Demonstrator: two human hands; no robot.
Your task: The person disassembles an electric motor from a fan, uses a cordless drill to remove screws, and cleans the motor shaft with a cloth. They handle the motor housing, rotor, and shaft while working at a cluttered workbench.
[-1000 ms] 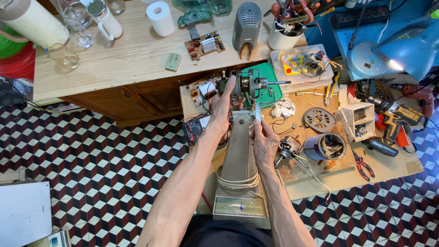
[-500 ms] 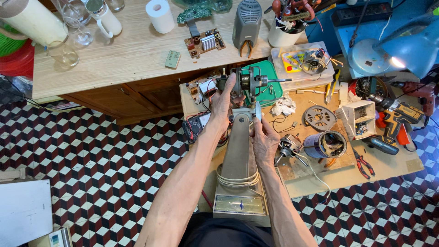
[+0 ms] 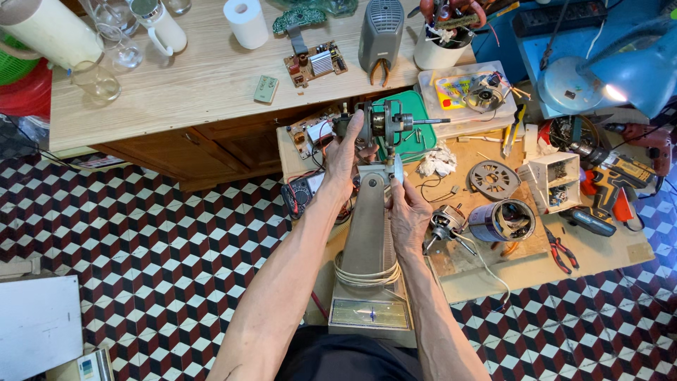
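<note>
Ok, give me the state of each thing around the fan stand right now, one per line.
Left hand: grip closed around the fan motor.
Right hand: fingers pinching a small part at the stand's neck.
Fan motor: bare, no blades, shaft pointing right, atop the stand.
Fan stand: tilted toward the person, cord coiled around its lower part.
Desk lamp: on.
Red pliers: lying on the workboard.
</note>
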